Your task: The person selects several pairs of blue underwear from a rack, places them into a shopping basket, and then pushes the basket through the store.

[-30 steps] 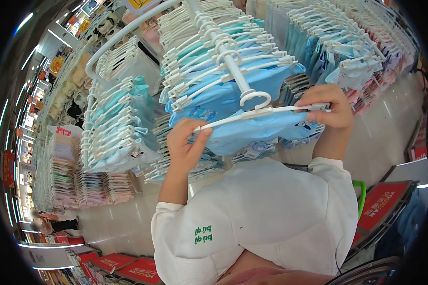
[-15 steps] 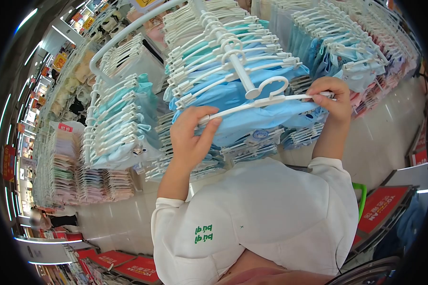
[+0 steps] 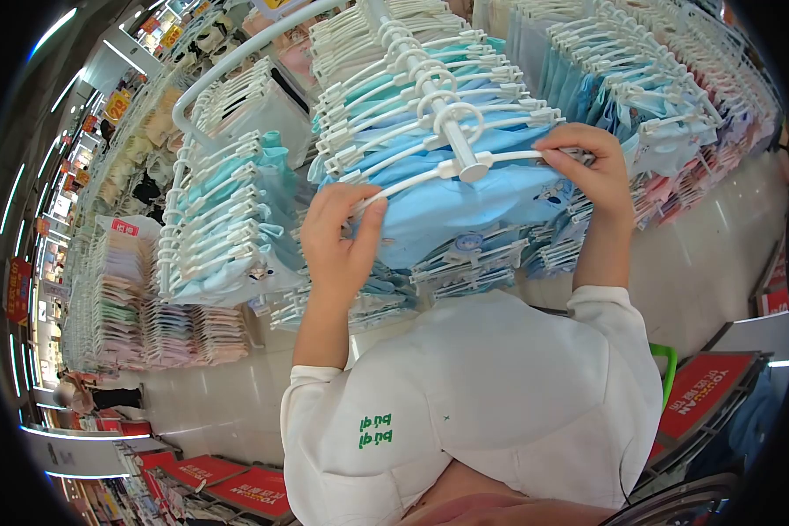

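Observation:
Stretched between my two hands is a white plastic clip hanger (image 3: 409,183). A light blue garment (image 3: 465,215) with a small printed figure near its right side hangs from it. My left hand (image 3: 337,232) pinches the hanger's left end, and my right hand (image 3: 594,162) grips its right end between thumb and fingers. The hanger's middle lies at the knobbed tip of a white display rail (image 3: 454,136), where its hook appears to loop over the rail. Close behind it on the same rail hang several white hangers with blue and mint garments (image 3: 421,145).
On the left, another row holds mint and pale blue garments (image 3: 237,219); a third row (image 3: 622,88) hangs at the right. More hanging stock (image 3: 469,254) is below. Red signs (image 3: 706,390) stand near the floor, and a person (image 3: 96,399) is far left.
Both hands have brought the hanger back onto the rail's tip. Its hook, free in front of the rail before, now appears to be around it. The view has shifted slightly.

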A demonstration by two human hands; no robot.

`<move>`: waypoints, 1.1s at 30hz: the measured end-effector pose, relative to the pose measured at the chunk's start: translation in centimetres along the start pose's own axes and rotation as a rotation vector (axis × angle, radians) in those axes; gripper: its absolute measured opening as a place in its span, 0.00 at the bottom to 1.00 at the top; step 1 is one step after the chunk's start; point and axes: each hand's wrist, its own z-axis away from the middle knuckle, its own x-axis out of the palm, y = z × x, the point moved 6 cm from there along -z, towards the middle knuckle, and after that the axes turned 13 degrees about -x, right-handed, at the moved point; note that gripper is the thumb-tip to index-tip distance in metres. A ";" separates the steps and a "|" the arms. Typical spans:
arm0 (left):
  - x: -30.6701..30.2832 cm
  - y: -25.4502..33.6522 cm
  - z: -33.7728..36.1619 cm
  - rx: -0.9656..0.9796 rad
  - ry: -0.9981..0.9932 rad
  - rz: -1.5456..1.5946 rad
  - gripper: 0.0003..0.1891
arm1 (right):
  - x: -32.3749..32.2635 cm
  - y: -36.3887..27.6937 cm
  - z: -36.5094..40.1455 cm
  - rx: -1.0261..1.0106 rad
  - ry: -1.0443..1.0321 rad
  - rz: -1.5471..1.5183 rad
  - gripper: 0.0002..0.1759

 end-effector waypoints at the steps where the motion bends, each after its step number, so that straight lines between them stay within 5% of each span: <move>1: 0.0 -0.3 0.0 -0.039 -0.003 -0.008 0.05 | 0.3 0.2 -0.2 0.008 -0.006 0.024 0.07; 9: -0.2 -1.2 0.6 -0.056 0.040 -0.039 0.07 | 1.2 0.4 -0.3 -0.063 -0.019 0.179 0.07; 14: -0.4 -1.0 1.0 0.106 0.110 -0.217 0.12 | 0.9 -4.0 -1.1 -0.420 0.125 0.675 0.11; 18: -0.4 -0.5 0.3 0.112 0.117 -0.257 0.19 | 2.4 -4.5 -2.5 -0.320 0.043 0.508 0.20; 23: 0.1 -0.6 -0.1 0.103 0.075 -0.353 0.26 | 6.7 -3.2 -4.5 -0.194 -0.125 0.345 0.42; 33: -0.1 -1.8 0.1 0.065 0.010 -0.294 0.25 | 8.3 -2.8 -5.1 -0.289 -0.129 0.458 0.40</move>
